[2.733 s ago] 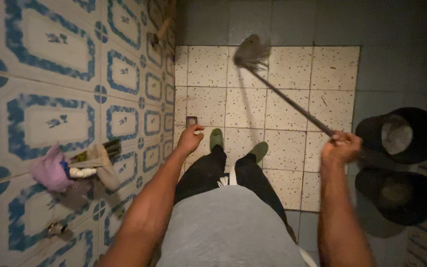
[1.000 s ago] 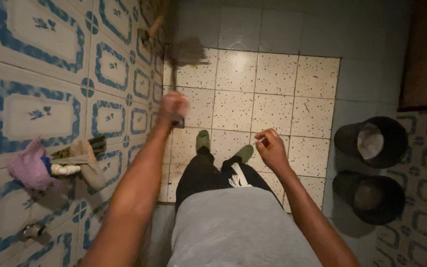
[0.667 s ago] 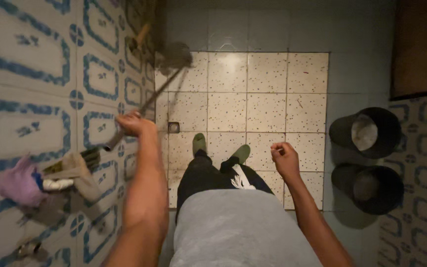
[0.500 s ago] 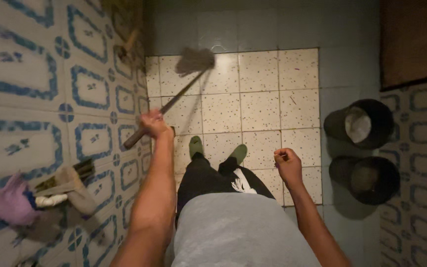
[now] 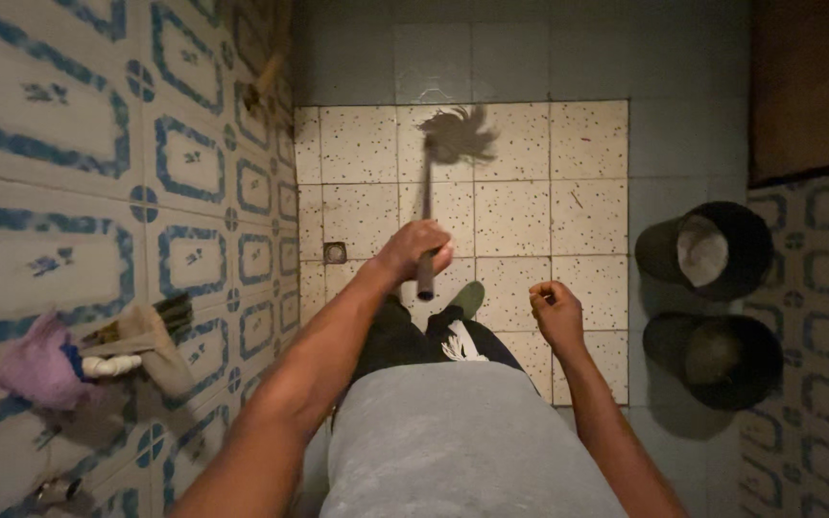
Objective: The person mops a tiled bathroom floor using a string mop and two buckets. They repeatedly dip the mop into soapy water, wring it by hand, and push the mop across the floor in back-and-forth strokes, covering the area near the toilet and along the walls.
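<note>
Left hand clamped round the upper end of a mop; fingers wrapped on the dark handle, whose butt end pokes out just below the fist. Handle runs straight ahead from the fingers to the stringy mop head, which sits out on the speckled floor tiles, well beyond the fingertips.

Right hand holds nothing: fingers curled into a loose fist, hanging apart from the handle, off to the right of it.

Floor drain lies just left of the left fingers. Two dark buckets stand well to the right of the right hand, one behind the other. Patterned blue wall tiles run along the left; a bundle of cloths and a brush hangs there, well left of the left hand.

Step in hand, by my reading: one-handed mopping strokes across the speckled floor, head at the far end of its reach. The next stroke likely calls for drawing the handle back toward the feet or sweeping sideways; a second grip would steady it.
</note>
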